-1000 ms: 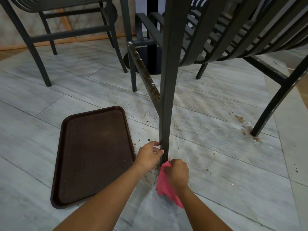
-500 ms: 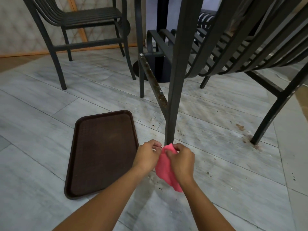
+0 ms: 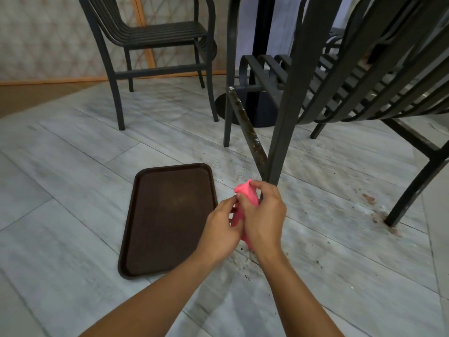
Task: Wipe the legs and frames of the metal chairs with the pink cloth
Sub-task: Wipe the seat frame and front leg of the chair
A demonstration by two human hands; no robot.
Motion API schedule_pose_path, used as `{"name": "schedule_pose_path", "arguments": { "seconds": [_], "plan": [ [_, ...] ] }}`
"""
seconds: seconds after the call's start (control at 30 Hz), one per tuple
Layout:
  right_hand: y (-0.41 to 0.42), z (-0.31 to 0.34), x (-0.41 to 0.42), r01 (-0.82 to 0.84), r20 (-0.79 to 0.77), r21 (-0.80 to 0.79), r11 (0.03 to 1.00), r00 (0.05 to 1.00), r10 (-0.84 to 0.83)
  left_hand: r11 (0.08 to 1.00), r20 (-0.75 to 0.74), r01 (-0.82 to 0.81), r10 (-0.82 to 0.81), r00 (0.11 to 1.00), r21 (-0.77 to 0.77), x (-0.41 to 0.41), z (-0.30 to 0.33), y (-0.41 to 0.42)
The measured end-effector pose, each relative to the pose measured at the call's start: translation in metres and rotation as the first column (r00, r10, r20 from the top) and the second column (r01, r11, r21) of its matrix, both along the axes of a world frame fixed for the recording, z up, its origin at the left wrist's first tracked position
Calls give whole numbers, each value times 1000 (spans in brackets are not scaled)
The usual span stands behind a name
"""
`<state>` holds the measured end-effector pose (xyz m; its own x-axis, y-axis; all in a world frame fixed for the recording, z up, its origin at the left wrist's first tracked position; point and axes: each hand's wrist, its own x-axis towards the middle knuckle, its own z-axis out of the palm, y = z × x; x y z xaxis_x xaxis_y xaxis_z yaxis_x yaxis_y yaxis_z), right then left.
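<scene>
The pink cloth (image 3: 245, 195) is bunched between both hands just in front of the foot of the near chair's dark metal leg (image 3: 289, 100). My right hand (image 3: 263, 215) grips the cloth from the right, its thumb over the top fold. My left hand (image 3: 220, 227) pinches the cloth's left edge. A rusty, spotted crossbar (image 3: 245, 125) runs from that leg back to another leg. The cloth is off the leg, slightly to its left.
A brown tray (image 3: 167, 215) lies flat on the tiled floor to my left. Another metal chair (image 3: 155, 37) stands at the back left. A black table pedestal (image 3: 260, 57) rises behind the near chair. Dirt specks and a brown stain (image 3: 369, 199) mark the floor.
Both hands came off the chair leg's foot and drew together on the cloth, lifting it a little to the left. The view has tilted up.
</scene>
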<state>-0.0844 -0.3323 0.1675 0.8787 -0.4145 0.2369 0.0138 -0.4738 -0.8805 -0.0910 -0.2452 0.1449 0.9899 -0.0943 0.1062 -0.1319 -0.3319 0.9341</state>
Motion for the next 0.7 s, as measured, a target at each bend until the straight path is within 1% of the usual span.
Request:
{"name": "schedule_pose_path", "arguments": {
  "seconds": [0.1,0.2,0.33,0.47,0.7],
  "plan": [
    [12,6,2,-41,34,-26,999,999,42,996,-18,31,-33,999,-78,1,6,10],
    [23,12,6,-72,23,-50,996,997,73,993,-39,36,-41,998,-112,8,10,21],
    [36,16,12,-104,30,-92,990,994,108,992,-11,-14,13,1000,-128,15,13,31],
    [52,15,22,-147,46,-98,984,987,152,991,33,-65,69,997,-118,26,9,45],
    [76,24,57,-137,2,-168,976,990,139,976,-25,-104,101,995,-193,62,6,67]
  ]
}}
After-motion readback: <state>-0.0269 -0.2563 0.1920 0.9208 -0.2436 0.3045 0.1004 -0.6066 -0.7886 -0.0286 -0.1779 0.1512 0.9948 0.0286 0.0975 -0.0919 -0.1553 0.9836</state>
